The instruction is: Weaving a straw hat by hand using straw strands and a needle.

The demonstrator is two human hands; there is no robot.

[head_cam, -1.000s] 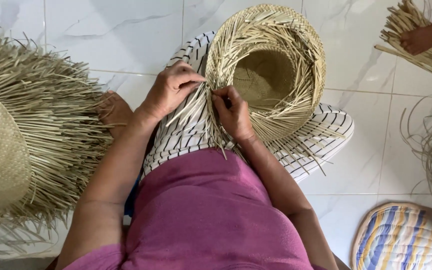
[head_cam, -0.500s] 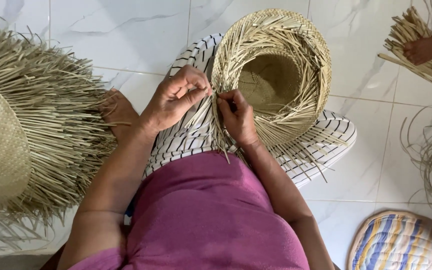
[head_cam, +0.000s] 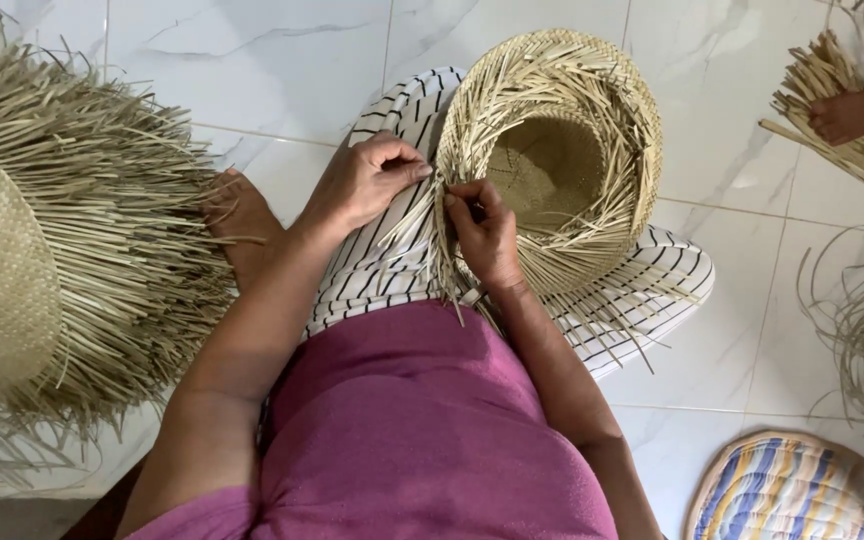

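Left fingers [head_cam: 407, 165] and right fingers [head_cam: 460, 198] pinching loose strands, pale half-woven straw hat [head_cam: 562, 160], fringed unfinished brim

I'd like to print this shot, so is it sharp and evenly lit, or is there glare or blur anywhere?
Head view: soft, even daylight with no hard shadows; a mild sheen on the floor tiles but no blown-out glare; the left hand, right hand and straw hat are sharp, with no motion blur; the stack of hats at the left edge looks slightly stretched by the wide lens.
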